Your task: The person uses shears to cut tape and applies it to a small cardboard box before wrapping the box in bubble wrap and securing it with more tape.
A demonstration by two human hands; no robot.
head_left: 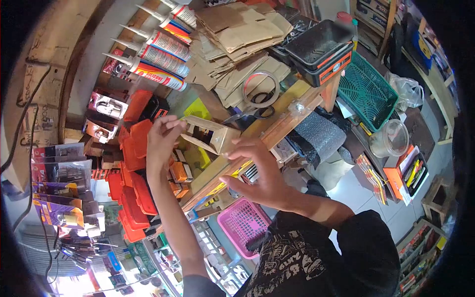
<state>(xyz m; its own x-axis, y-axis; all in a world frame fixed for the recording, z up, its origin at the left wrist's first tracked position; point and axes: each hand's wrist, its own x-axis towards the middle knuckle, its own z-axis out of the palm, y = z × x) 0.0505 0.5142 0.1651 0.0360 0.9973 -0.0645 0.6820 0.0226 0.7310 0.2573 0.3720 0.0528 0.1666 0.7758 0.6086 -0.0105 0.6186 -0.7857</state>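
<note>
A small open cardboard box (213, 136) is held above a yellow-topped wooden counter (277, 106). My left hand (159, 138) reaches in from the left and pinches the box's upper flap. My right hand (262, 175), seen from the back with fingers spread, touches the box's lower right side. The inside of the box looks dark and I cannot tell what it contains.
A tape roll (261, 89) and scissors (250, 115) lie on the counter beside flattened cardboard (237, 34). Sealant tubes (158, 59) lie at upper left and orange boxes (133, 148) stack beside my left hand. There is also a black tray (321, 49), a green basket (368, 91) and a pink basket (242, 222).
</note>
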